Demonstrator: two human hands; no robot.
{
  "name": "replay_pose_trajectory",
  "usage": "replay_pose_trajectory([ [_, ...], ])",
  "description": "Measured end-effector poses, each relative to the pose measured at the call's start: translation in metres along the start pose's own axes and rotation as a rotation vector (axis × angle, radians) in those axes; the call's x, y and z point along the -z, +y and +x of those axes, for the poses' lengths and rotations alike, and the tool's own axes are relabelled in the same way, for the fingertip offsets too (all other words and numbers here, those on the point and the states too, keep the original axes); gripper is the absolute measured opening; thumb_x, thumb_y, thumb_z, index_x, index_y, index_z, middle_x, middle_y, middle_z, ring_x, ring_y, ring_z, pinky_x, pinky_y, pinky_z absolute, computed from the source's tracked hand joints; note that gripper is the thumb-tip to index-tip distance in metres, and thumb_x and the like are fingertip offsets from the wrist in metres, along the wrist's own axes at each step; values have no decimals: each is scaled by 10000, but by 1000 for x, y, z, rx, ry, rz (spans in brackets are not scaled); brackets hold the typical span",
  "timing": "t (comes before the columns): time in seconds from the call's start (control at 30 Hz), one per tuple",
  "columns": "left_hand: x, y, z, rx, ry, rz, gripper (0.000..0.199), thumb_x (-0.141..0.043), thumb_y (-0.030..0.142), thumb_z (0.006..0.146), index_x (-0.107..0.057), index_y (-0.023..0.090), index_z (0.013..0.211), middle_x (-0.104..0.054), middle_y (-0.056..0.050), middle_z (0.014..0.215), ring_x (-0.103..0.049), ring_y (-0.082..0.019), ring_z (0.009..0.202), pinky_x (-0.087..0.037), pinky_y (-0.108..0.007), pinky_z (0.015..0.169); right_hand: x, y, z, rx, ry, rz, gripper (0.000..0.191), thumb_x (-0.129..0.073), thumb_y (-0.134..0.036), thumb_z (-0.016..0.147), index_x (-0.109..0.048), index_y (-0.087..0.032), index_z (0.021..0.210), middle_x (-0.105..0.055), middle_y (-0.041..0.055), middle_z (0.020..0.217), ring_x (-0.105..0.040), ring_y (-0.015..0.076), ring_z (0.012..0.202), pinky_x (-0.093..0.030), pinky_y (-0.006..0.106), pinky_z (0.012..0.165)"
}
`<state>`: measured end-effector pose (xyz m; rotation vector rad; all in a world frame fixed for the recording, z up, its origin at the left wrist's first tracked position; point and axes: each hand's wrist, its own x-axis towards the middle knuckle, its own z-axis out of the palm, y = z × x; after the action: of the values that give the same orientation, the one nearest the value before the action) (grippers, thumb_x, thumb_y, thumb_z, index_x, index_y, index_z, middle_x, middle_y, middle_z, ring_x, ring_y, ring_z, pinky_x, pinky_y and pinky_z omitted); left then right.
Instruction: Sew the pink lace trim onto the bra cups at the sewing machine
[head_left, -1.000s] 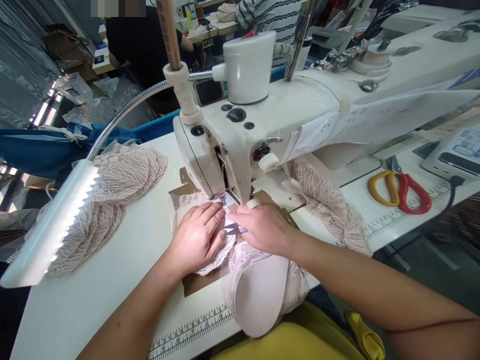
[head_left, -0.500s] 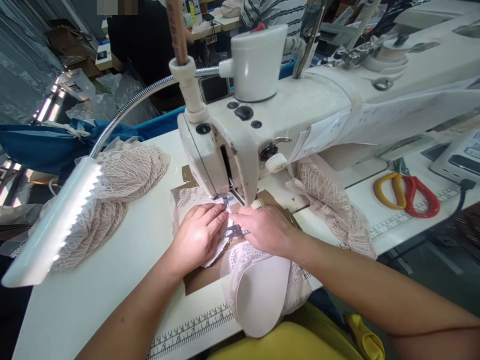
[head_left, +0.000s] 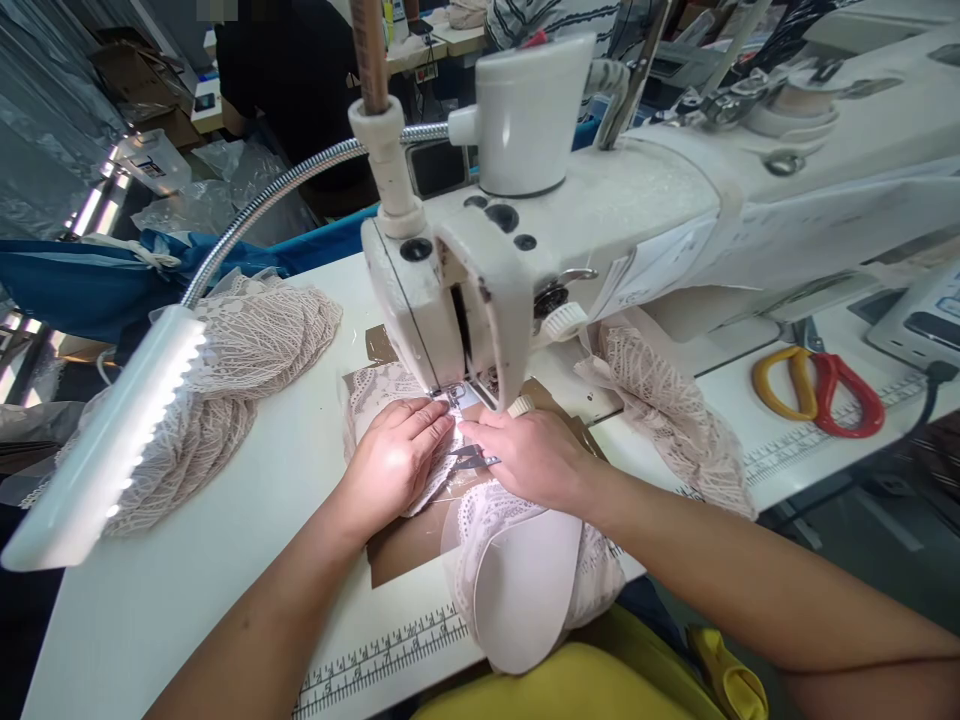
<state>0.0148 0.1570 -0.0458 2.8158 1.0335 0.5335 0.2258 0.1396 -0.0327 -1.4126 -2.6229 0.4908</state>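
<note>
At the centre of the frame, a lace piece (head_left: 386, 382) lies flat under the presser foot (head_left: 454, 394) of a white sewing machine (head_left: 442, 290). The left hand (head_left: 401, 447) rests on it palm down, fingers straight and close together, pressing rather than gripping. The right hand (head_left: 529, 455), just right of it, is curled around small snips (head_left: 474, 459), whose blades point left towards the lace; its thumb and forefinger reach to the edge beside the foot, though whether they pinch the cloth I cannot tell. The seam looks to be midway: some lace lies beyond the foot, while a stretch on the near side, under the left hand, seems left to feed. The stitches are too small to see, so how much is sewn is unclear. Below the right hand, a lace part with a smooth pale cup (head_left: 521, 595) hangs over the table's near edge, apart from the foot. Overlapping lace pieces (head_left: 266, 335) are piled at the left of the frame, and another lace bundle (head_left: 667, 415) lies right of the machine head; which of these are finished cannot be told.
</note>
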Motion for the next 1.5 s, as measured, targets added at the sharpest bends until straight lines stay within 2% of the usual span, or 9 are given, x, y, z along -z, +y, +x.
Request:
replay_pose_trajectory([
  [0.43,-2,-7,1,-14,66,15,299,-450,146,920,-641,98,1145,-711,-152,976,-608,-285,1001,-546,-428,800,-4,-1,1,4,19,-5,356,-574,-177,801,-623,-192,1153,-697,49,975,-595,185,756,-339,291,598],
  [0.57,-1,-10,-1,62,36,20,311,-450,136,898,-642,125,1143,-695,-149,1050,-585,-299,1066,-516,-455,859,11,2,-1,-53,-2,139,247,-586,-233,809,-645,-214,1048,-677,27,834,-567,167,702,-310,258,569],
  [0.73,-1,-9,-6,153,-24,45,411,-443,143,869,-565,138,1261,-605,-136,1277,-516,-306,1184,-425,-489,987,45,15,-24,-161,-196,279,249,-582,-467,828,-608,-220,810,-598,-19,667,-494,136,580,-259,246,513],
  [0.9,8,0,-9,246,-85,44,469,-438,202,881,-491,141,1342,-521,-132,1378,-436,-312,1266,-361,-473,1040,38,19,-60,-99,-384,203,188,-661,-360,755,-561,-207,710,-602,-11,699,-526,157,636,-273,249,536],
  [1.0,19,9,-7,328,-153,30,379,-418,250,904,-568,166,1242,-554,-123,1318,-468,-299,1212,-371,-455,1012,26,14,-66,-32,-351,211,195,-532,-301,848,-532,-195,684,-608,19,730,-560,175,690,-342,257,596],
  [1.13,35,19,-10,476,-187,40,266,-440,252,884,-663,145,980,-640,-137,1076,-548,-310,1039,-434,-436,871,26,-7,-52,44,-152,315,281,-403,-352,928,-565,-199,757,-629,61,838,-597,210,813,-433,283,716],
  [1.3,59,15,-49,643,-228,-11,184,-531,119,733,-626,148,888,-629,-130,1059,-588,-258,915,-440,-316,701,35,-51,-21,-15,-65,438,315,-375,-394,952,-554,-209,769,-621,25,725,-585,193,702,-450,301,687],
  [1.4,74,6,-90,752,-224,-47,212,-527,189,754,-579,159,958,-643,-95,950,-602,-227,814,-412,-287,622,25,-80,6,58,-77,616,306,-381,-377,958,-525,-208,748,-615,9,760,-576,167,700,-462,286,665],
  [1.5,89,-3,-131,809,-245,-84,93,-533,277,758,-537,187,733,-624,-28,751,-580,-194,670,-360,-267,542,8,-107,41,103,-131,814,242,-423,-371,935,-536,-203,803,-617,22,805,-584,164,684,-496,279,589],
])
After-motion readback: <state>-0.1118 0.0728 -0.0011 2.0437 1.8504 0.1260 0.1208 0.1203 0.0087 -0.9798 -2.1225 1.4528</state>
